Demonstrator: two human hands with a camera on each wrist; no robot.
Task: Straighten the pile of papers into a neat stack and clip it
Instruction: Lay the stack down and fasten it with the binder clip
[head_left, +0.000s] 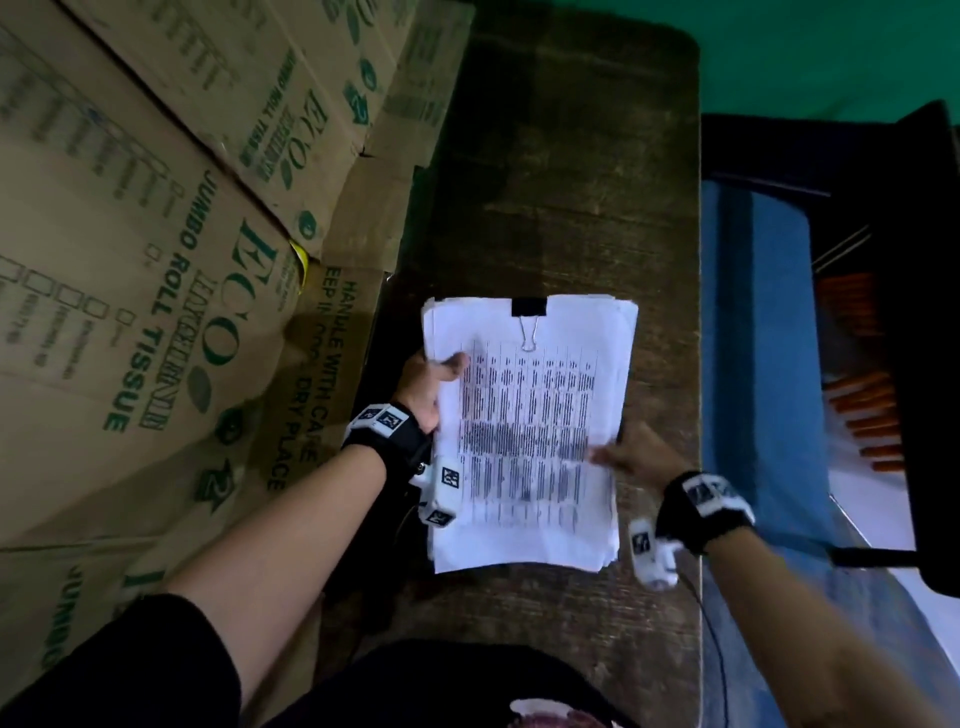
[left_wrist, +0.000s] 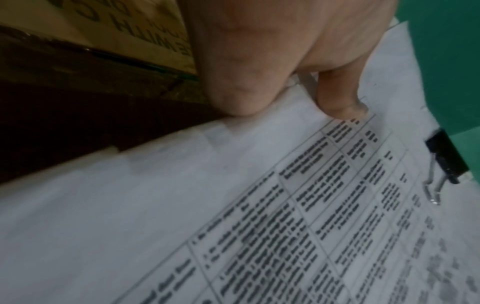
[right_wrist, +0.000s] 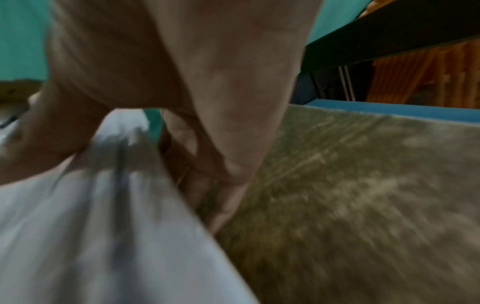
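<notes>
The stack of papers (head_left: 527, 436) lies on the dark wooden counter (head_left: 571, 182), its printed table facing up and its sheets roughly squared, though the edges fan slightly at the far right corner and along the near edge. A black binder clip (head_left: 529, 307) grips the middle of the far edge, one wire handle folded flat onto the top sheet — the left wrist view shows the same clip (left_wrist: 448, 156) at the paper's edge against the green wall. The left hand (head_left: 423, 387) holds the stack at its left edge: the thumb (left_wrist: 340, 96) presses down on the top sheet beside the printed table, while the fingers go under the edge, so the hand pinches the papers (left_wrist: 182, 205). The right hand (head_left: 641, 457) is at the stack's right edge, near the lower half; the picture is smeared there, but the right wrist view shows the thumb lying on top of the white sheets (right_wrist: 103, 226) and the fingers (right_wrist: 233, 170) curled down beside and under the edge — it appears to pinch the stack. Tall cardboard cartons (head_left: 156, 234) printed "JUMBO ROLL TISSUE" stand along the counter's left side. To the right a blue surface (head_left: 753, 338) and a black rack (head_left: 919, 312) with orange sticks show.
</notes>
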